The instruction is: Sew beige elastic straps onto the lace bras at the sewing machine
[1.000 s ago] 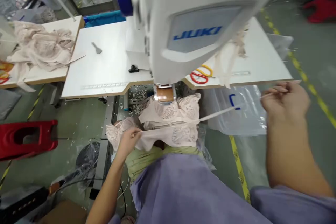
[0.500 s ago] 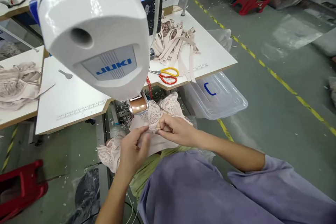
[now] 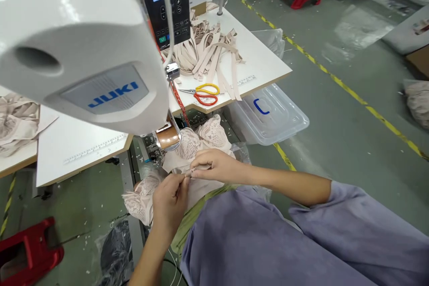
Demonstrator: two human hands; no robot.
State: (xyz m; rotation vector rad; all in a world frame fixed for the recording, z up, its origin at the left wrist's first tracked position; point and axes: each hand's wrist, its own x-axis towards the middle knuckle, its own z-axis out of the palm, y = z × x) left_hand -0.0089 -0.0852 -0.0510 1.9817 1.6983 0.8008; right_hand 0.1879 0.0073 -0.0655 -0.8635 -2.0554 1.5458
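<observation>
Left hand (image 3: 170,196) and right hand (image 3: 219,166) meet, fingers pinched closed on pale fabric (image 3: 188,174) — which edge is hard to tell. The lace bra (image 3: 188,144) lies just near the sewing machine (image 3: 115,94), seemingly unfinished — loose straps (image 3: 209,53) lie heaped on the far table (image 3: 264,62).

Free air over the clear bin (image 3: 276,123), right of the hands (image 3: 169,199) (image 3: 219,166); ahead-left, an obstacle: machine head (image 3: 83,60).

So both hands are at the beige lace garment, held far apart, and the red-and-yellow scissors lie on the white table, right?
Not far apart: the head view shows the left hand and right hand close together at the garment. The rest stands.
</observation>
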